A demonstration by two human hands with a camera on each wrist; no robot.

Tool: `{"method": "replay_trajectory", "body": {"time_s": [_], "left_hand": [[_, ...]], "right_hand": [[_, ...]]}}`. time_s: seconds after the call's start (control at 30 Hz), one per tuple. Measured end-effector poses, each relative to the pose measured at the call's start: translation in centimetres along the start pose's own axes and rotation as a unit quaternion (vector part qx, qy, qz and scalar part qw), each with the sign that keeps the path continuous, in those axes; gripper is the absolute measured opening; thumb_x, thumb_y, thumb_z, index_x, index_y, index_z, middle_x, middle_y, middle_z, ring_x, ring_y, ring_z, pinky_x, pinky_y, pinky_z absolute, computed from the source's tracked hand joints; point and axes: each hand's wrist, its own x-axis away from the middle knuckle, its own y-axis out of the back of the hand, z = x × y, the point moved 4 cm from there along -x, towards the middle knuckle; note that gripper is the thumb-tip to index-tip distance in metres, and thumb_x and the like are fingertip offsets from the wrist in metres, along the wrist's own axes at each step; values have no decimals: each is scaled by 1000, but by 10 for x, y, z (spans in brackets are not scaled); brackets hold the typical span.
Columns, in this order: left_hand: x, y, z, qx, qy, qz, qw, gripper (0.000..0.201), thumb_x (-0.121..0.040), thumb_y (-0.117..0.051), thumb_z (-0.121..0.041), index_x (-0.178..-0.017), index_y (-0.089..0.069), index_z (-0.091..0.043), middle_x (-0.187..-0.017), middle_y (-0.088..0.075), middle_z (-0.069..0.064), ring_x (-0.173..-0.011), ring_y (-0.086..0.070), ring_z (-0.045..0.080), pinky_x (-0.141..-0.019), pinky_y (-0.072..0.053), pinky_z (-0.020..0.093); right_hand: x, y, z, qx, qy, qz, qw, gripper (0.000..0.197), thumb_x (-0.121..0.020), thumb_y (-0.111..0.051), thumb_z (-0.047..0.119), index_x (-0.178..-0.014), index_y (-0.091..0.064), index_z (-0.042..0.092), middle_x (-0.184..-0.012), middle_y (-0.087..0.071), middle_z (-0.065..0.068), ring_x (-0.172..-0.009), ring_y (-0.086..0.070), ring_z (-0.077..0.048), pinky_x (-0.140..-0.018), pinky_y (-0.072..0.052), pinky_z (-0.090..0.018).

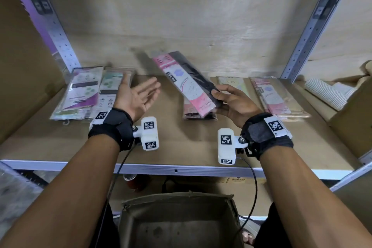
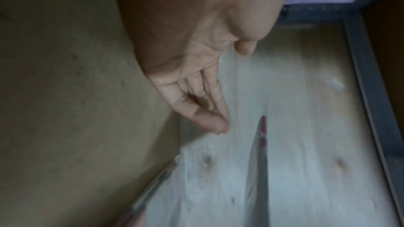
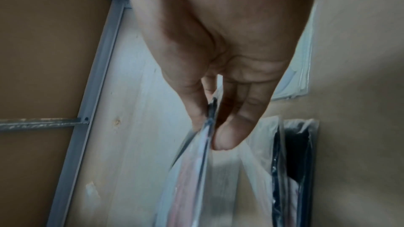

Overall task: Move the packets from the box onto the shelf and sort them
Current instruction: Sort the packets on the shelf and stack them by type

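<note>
At the left end of the shelf (image 1: pixel 201 147), near the back edge, two flat glossy piles of purple and green packets (image 1: pixel 80 94); just right of them the left hand (image 1: pixel 136 96), palm up, fingers spread, holding nothing. Toward the middle, the pink-and-black packet (image 1: pixel 191 84), thin, slippery plastic, tilted up, long axis running from back-left to front-right, directly above a matching pile (image 1: pixel 193 113). Pinched at its front-right end by the right hand (image 1: pixel 233 102), thumb against fingers, so the nearer one for lowering; farther right, pink packets (image 1: pixel 275 98); below the front edge, the cardboard box (image 1: pixel 179 221).

A pale packet (image 1: pixel 231 84) on the shelf reads "ENE". A cardboard box (image 1: pixel 241 180) below the shelf reads "Rexona". Other print is too blurred.
</note>
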Motion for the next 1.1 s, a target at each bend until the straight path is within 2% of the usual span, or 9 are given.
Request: {"method": "replay_trajectory", "body": {"time_s": [0.07, 0.17, 0.3, 0.4, 0.53, 0.6, 0.77, 0.9, 1.1], "left_hand": [[2, -14, 8, -147, 3, 22, 989, 72, -88, -47, -71, -116, -68, -8, -108, -76, 12, -91, -76, 22, -69, -61, 27], [7, -33, 26, -290, 17, 67, 955, 63, -79, -72, -59, -118, -66, -10, -108, -75, 14, -95, -75, 28, -71, -61, 28], [12, -44, 43, -351, -15, 106, 930, 34, -84, -78, -20, -115, -68, -8, -100, -78, 8, -86, -76, 18, -65, -58, 21], [11, -45, 44, -354, -50, 72, 931, 39, -83, -77, -8, -120, -65, -1, -96, -78, 8, -78, -76, 15, -61, -58, 20], [7, -51, 39, -364, -101, 23, 926, 47, -81, -78, -4, -125, -60, 4, -104, -75, 14, -75, -77, 15, -61, -58, 21], [4, -54, 39, -366, -120, 10, 923, 48, -81, -78, -2, -125, -60, 5, -107, -74, 16, -74, -76, 14, -60, -58, 21], [-10, -57, 42, -403, -130, -17, 906, 43, -80, -80, -4, -120, -67, 0, -107, -75, 14, -83, -76, 22, -68, -62, 27], [-22, -57, 51, -431, -101, -21, 897, 32, -79, -80, -2, -109, -70, 0, -102, -76, 14, -78, -76, 22, -70, -62, 30], [-29, -60, 55, -483, -54, -29, 874, 52, -77, -83, -9, -125, -64, -1, -113, -72, 15, -92, -73, 26, -83, -60, 35]], "right_hand": [[-1, 0, -1, -33, -17, -15, 999, 22, -90, -68, 5, -106, -56, 11, -74, -69, -11, -58, -66, -21, -61, -62, -30], [-2, -6, -4, -50, -24, -21, 998, 24, -87, -69, -1, -101, -52, 8, -80, -70, -17, -58, -70, -25, -59, -62, -30], [-1, -18, -9, 21, -19, -30, 999, 34, -85, -72, -2, -108, -48, 7, -99, -67, -25, -60, -71, -28, -52, -60, -30], [-5, -17, -9, 156, 7, -64, 986, 37, -82, -78, 7, -107, -51, 6, -101, -72, -23, -62, -70, -25, -50, -54, -29], [-12, -11, -1, 274, 38, -112, 955, 37, -76, -83, 21, -104, -61, 10, -108, -70, -14, -94, -68, -30, -88, -56, -44], [-14, -9, 2, 293, 44, -128, 946, 41, -76, -84, 24, -108, -64, 10, -109, -70, -11, -103, -67, -31, -95, -53, -46], [-19, -4, 2, 343, 58, -160, 924, 46, -77, -82, 28, -116, -61, 14, -100, -66, -4, -101, -65, -23, -88, -52, -34], [-23, -1, -4, 397, 30, -162, 903, 47, -78, -81, 30, -117, -62, 13, -113, -66, -7, -103, -63, -22, -85, -50, -29], [-27, 1, -7, 442, 4, -143, 885, 22, -75, -78, 19, -90, -70, 5, -103, -71, -12, -91, -63, -22, -78, -53, -31]]}}
